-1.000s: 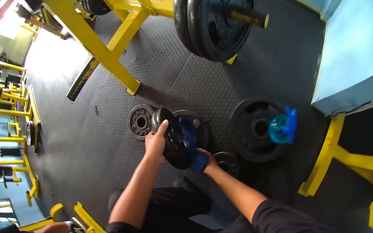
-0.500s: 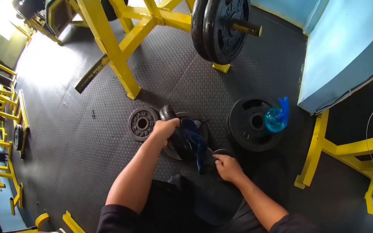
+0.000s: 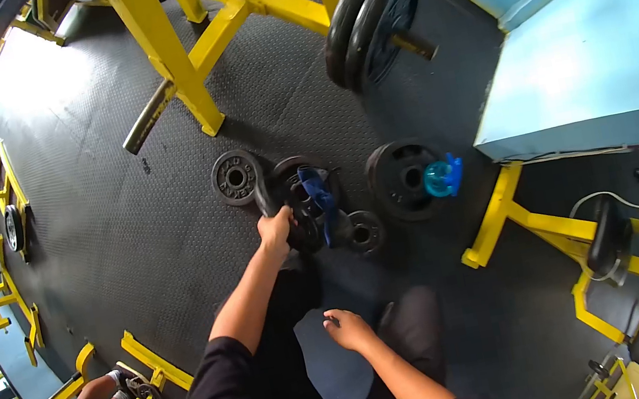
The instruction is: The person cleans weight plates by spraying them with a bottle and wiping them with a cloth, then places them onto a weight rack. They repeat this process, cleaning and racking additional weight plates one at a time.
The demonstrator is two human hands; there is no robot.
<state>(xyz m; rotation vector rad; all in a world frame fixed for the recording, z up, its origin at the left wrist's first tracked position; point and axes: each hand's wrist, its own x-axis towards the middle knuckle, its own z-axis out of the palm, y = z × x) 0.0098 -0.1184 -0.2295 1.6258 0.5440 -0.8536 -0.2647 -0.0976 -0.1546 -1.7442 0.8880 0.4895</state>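
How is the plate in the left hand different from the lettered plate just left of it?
Pose: the held plate is tipped up on edge, while the lettered plate lies flat on the floor. State: the left hand grips the held plate; no hand touches the lettered plate. Look: the held plate shows mainly its rim, the lettered plate its face and centre hole. Both are dark.

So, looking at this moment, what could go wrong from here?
The held weight plate might slip, as only the left hand grips it and the right hand is away. If it drops, the left hand could be pinched beneath it. The blue cloth draped over the middle plate might get trapped.
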